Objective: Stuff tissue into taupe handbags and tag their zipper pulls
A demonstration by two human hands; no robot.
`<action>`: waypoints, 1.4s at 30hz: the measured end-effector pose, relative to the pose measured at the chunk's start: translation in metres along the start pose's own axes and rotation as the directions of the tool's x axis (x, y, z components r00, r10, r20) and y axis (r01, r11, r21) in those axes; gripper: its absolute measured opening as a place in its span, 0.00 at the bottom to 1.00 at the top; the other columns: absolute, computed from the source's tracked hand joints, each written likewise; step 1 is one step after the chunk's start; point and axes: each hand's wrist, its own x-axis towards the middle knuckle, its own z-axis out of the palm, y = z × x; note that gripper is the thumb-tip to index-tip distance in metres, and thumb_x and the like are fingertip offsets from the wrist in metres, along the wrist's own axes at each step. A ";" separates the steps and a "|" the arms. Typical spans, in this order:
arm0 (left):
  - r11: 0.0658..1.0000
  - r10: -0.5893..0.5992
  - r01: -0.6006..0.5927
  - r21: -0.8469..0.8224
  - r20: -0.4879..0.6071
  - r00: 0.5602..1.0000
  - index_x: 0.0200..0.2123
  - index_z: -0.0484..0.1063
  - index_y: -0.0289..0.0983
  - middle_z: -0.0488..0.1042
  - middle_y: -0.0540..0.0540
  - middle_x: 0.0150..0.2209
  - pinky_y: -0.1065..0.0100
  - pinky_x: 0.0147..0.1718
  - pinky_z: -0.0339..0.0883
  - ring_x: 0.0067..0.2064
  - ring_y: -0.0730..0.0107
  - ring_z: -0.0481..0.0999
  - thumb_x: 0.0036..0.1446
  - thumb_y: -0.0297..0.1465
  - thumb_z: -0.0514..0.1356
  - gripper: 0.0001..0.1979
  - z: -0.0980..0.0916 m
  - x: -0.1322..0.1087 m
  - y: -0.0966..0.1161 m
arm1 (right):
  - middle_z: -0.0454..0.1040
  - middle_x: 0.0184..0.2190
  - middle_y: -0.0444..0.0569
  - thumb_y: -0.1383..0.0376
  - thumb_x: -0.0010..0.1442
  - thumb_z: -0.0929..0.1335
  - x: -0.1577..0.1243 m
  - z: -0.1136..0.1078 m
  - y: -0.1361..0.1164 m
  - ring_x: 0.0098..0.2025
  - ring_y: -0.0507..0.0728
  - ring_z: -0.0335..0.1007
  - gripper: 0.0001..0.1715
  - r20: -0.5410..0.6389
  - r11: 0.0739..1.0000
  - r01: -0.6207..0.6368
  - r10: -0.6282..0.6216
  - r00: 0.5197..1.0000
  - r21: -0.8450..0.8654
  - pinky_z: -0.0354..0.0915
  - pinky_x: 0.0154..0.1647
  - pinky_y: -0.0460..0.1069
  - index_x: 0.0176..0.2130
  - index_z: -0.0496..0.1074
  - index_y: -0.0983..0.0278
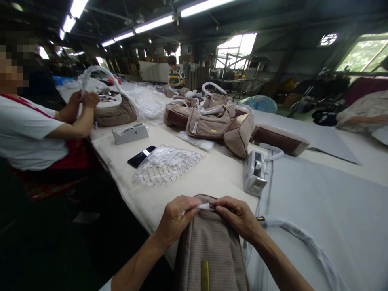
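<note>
A brown ribbed handbag (pixel 214 238) with a brass-coloured plate (pixel 205 275) stands in front of me at the table's edge. At its far end, my left hand (pixel 178 216) pinches a small white strip (pixel 203 206) between thumb and fingers. My right hand (pixel 238 214) is closed at the same end, thumb and fingers pinching the bag's edge beside the strip; its fingertips partly hide what they grip. To the right, a strap wrapped in white film (pixel 303 238) lies curved on the table, a small metal clasp (pixel 260 218) at its near end.
A tape dispenser (pixel 255 173) stands beyond my right hand, another tape dispenser (pixel 131 133) farther left. A phone (pixel 142 156) lies partly under patterned wrapping (pixel 168 163). Several handbags (pixel 212 123) are piled mid-table. At left, a co-worker (pixel 33 133) handles a wrapped bag handle (pixel 100 70).
</note>
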 end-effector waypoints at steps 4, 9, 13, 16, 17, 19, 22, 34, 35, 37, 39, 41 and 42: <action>0.986 0.143 -0.145 0.085 0.031 0.989 0.41 0.75 0.37 0.79 0.47 0.38 0.69 0.40 0.71 0.40 0.68 0.77 0.56 0.27 0.61 0.08 0.009 0.008 0.008 | 0.79 0.37 0.45 0.59 0.60 0.65 0.000 0.000 -0.002 0.40 0.56 0.74 0.13 0.022 0.999 0.033 -0.033 0.999 -0.004 0.67 0.44 0.49 0.40 0.77 0.60; 0.982 0.149 -0.157 0.108 0.076 0.986 0.38 0.76 0.38 0.80 0.47 0.36 0.69 0.39 0.72 0.38 0.68 0.78 0.57 0.27 0.60 0.07 0.013 0.019 0.015 | 0.77 0.43 0.49 0.60 0.61 0.63 -0.011 0.001 0.009 0.46 0.58 0.72 0.16 -0.204 0.992 0.023 -0.048 0.978 -0.123 0.67 0.49 0.53 0.45 0.75 0.61; 0.983 0.164 -0.176 0.055 0.171 0.972 0.39 0.76 0.38 0.79 0.46 0.38 0.70 0.40 0.72 0.39 0.69 0.77 0.59 0.28 0.58 0.08 0.018 0.028 0.021 | 0.78 0.42 0.49 0.62 0.60 0.64 -0.016 0.009 0.016 0.45 0.58 0.73 0.14 -0.234 0.996 0.057 -0.070 0.970 -0.063 0.68 0.49 0.53 0.43 0.75 0.61; 0.989 0.142 -0.144 -0.010 0.248 0.958 0.40 0.76 0.36 0.78 0.44 0.40 0.70 0.42 0.71 0.41 0.69 0.77 0.58 0.26 0.57 0.09 0.023 0.033 0.027 | 0.77 0.42 0.49 0.62 0.60 0.63 -0.016 0.011 0.015 0.44 0.57 0.73 0.16 -0.238 0.999 0.047 -0.047 0.970 -0.005 0.68 0.49 0.52 0.46 0.73 0.62; 0.993 0.121 -0.117 -0.031 0.264 0.957 0.40 0.75 0.36 0.77 0.44 0.41 0.70 0.43 0.70 0.42 0.69 0.76 0.58 0.25 0.57 0.09 0.023 0.033 0.029 | 0.77 0.42 0.49 0.61 0.61 0.63 -0.016 0.011 0.014 0.44 0.57 0.74 0.17 -0.225 0.999 0.041 -0.039 0.974 0.004 0.68 0.48 0.52 0.48 0.72 0.62; 0.997 0.053 -0.034 -0.069 0.292 0.955 0.41 0.74 0.36 0.77 0.45 0.42 0.70 0.46 0.69 0.44 0.69 0.76 0.56 0.24 0.57 0.10 0.021 0.034 0.033 | 0.77 0.41 0.49 0.60 0.60 0.65 -0.016 0.009 0.011 0.43 0.58 0.73 0.17 -0.196 0.999 0.035 -0.031 0.980 0.015 0.68 0.47 0.52 0.48 0.71 0.62; 0.982 -0.128 0.166 -0.095 0.318 0.939 0.44 0.70 0.36 0.76 0.45 0.41 0.69 0.43 0.68 0.43 0.67 0.75 0.55 0.29 0.58 0.12 0.014 0.035 0.037 | 0.77 0.40 0.48 0.60 0.59 0.67 -0.018 0.011 0.011 0.43 0.58 0.73 0.12 -0.194 0.998 0.036 -0.025 0.981 0.054 0.67 0.46 0.51 0.41 0.75 0.61; 0.836 -0.537 0.535 0.118 0.377 0.755 0.23 0.70 0.35 0.66 0.53 0.20 0.73 0.24 0.56 0.25 0.73 0.64 0.51 0.36 0.56 0.11 0.005 0.055 0.034 | 0.76 0.34 0.48 0.61 0.60 0.64 -0.018 0.013 0.015 0.37 0.56 0.72 0.11 -0.290 0.993 0.021 0.015 0.957 0.118 0.67 0.39 0.48 0.40 0.72 0.62; 0.852 -0.521 0.498 0.163 0.359 0.774 0.23 0.70 0.35 0.67 0.52 0.21 0.72 0.25 0.56 0.25 0.72 0.65 0.52 0.36 0.56 0.12 0.007 0.053 0.035 | 0.76 0.33 0.47 0.61 0.59 0.64 -0.017 0.011 0.014 0.35 0.56 0.72 0.10 -0.275 0.993 0.006 0.026 0.961 0.114 0.67 0.38 0.48 0.38 0.72 0.63; 0.877 -0.475 0.407 0.256 0.329 0.816 0.24 0.72 0.36 0.69 0.51 0.24 0.71 0.27 0.57 0.28 0.70 0.67 0.53 0.37 0.56 0.12 0.009 0.050 0.040 | 0.76 0.30 0.46 0.63 0.58 0.64 -0.018 0.010 0.013 0.34 0.55 0.72 0.09 -0.259 0.997 0.001 0.020 0.966 0.078 0.66 0.36 0.47 0.34 0.73 0.63; 0.890 -0.436 0.353 0.288 0.318 0.842 0.26 0.73 0.37 0.72 0.49 0.27 0.70 0.30 0.59 0.31 0.67 0.70 0.53 0.36 0.57 0.10 0.010 0.045 0.045 | 0.76 0.30 0.46 0.64 0.58 0.63 -0.019 0.012 0.014 0.34 0.55 0.71 0.09 -0.275 0.998 0.014 0.001 0.962 0.053 0.66 0.37 0.47 0.34 0.73 0.63; 0.898 -0.425 0.353 0.263 0.310 0.850 0.26 0.73 0.37 0.74 0.49 0.29 0.69 0.32 0.61 0.33 0.67 0.71 0.53 0.33 0.57 0.08 0.013 0.043 0.050 | 0.76 0.32 0.47 0.62 0.60 0.62 -0.020 0.013 0.014 0.36 0.55 0.72 0.12 -0.284 0.999 0.012 0.003 0.959 0.049 0.65 0.38 0.48 0.37 0.73 0.63; 0.901 -0.422 0.357 0.246 0.309 0.852 0.26 0.73 0.37 0.74 0.49 0.29 0.69 0.32 0.61 0.33 0.67 0.71 0.54 0.32 0.57 0.07 0.015 0.042 0.051 | 0.76 0.34 0.47 0.61 0.61 0.62 -0.019 0.012 0.014 0.37 0.55 0.72 0.13 -0.277 0.999 0.004 0.009 0.961 0.047 0.65 0.40 0.48 0.39 0.72 0.63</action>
